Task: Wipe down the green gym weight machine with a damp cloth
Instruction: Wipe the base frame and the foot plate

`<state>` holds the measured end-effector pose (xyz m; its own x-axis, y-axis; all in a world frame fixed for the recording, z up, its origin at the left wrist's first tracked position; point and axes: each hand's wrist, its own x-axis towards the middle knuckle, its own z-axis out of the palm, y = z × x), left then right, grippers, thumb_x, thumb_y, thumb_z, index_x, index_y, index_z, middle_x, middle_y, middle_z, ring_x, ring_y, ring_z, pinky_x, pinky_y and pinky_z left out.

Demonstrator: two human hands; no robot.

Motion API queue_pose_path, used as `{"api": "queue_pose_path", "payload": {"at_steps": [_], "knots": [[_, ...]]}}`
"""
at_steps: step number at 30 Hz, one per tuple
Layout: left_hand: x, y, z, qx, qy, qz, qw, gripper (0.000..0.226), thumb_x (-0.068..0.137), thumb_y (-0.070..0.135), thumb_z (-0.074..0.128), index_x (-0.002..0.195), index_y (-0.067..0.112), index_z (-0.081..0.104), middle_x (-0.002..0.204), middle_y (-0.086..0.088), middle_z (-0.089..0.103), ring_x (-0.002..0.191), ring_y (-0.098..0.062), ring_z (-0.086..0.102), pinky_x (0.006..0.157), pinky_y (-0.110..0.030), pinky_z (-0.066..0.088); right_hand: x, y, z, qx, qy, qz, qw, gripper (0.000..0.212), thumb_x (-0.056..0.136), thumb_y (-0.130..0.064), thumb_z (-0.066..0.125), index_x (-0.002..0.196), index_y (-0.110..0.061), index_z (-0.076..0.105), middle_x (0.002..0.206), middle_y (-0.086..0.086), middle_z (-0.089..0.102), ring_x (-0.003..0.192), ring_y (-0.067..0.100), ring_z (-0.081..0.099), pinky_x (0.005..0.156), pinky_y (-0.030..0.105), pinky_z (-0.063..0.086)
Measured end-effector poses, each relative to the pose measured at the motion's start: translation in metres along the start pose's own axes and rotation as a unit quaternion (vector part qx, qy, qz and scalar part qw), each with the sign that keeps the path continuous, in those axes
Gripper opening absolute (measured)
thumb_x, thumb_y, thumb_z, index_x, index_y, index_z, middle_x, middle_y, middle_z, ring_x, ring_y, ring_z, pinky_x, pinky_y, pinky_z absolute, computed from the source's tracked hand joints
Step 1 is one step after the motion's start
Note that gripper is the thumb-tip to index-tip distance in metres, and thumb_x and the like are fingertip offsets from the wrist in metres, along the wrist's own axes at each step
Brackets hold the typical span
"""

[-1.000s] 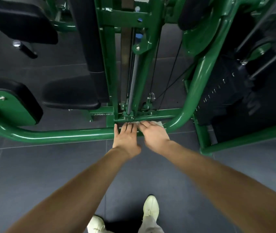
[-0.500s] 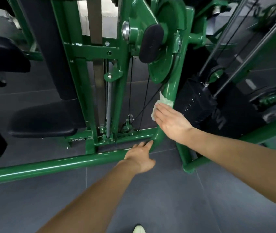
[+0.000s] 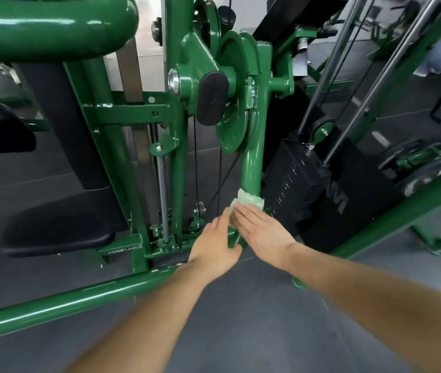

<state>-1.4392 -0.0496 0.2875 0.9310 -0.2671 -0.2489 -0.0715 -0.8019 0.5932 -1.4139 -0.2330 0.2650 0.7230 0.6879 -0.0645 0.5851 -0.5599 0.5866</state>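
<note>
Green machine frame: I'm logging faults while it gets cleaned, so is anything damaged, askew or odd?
Only small paint chips stand out: pale flecks on the crossbar left of the pivot. The cloth lies bunched on the curved tube under the right hand, with the left hand beside it. Nothing looks bent or spilled.

Black cables (image 3: pixel 220 173) left of green tube (image 3: pixel 253 162), weight stack (image 3: pixel 294 184) right.
</note>
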Motion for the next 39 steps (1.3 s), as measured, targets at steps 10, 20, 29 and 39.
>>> {"api": "queue_pose_path", "payload": {"at_steps": [10,20,29,39], "knots": [[0.042,0.067,-0.044,-0.088,0.318,0.077,0.941,0.087,0.087,0.016,0.066,0.163,0.01,0.023,0.167,-0.006,0.028,0.156,-0.017,0.019,0.128,-0.034,0.021,0.026,0.09,-0.042,0.151,0.18,0.169,0.957,0.06,0.096,-0.006,0.044,0.155,0.004,0.037,0.164,0.022,0.032,0.156,0.037,0.02,0.126,0.05,0.025],[0.046,0.087,-0.055,-0.132,0.328,0.126,0.927,0.068,0.104,0.032,0.055,0.162,0.017,0.023,0.163,0.004,0.032,0.152,-0.01,0.027,0.125,-0.035,0.028,0.029,0.015,-0.035,0.457,0.235,0.313,0.799,0.093,0.087,0.002,0.073,0.164,-0.011,0.022,0.173,0.003,0.013,0.16,0.017,0.011,0.125,0.035,0.027],[0.066,0.097,-0.088,-0.053,0.432,0.071,0.898,0.034,0.11,0.046,0.043,0.095,0.016,0.054,0.091,0.005,0.053,0.067,-0.017,0.051,0.059,-0.035,0.037,0.082,0.121,-0.086,0.412,0.298,0.347,0.788,0.087,0.089,0.013,0.043,0.166,-0.014,0.011,0.174,-0.001,-0.001,0.16,0.018,0.003,0.1,0.03,0.054],[0.067,0.095,-0.092,-0.029,0.427,0.076,0.901,0.035,0.111,0.044,0.038,0.09,0.018,0.05,0.088,0.007,0.05,0.059,-0.018,0.05,0.051,-0.032,0.036,0.036,0.066,-0.042,0.387,0.234,0.264,0.852,0.092,0.082,0.021,0.054,0.163,-0.01,0.025,0.174,0.0,0.005,0.16,0.023,0.006,0.097,0.025,0.056]]}}
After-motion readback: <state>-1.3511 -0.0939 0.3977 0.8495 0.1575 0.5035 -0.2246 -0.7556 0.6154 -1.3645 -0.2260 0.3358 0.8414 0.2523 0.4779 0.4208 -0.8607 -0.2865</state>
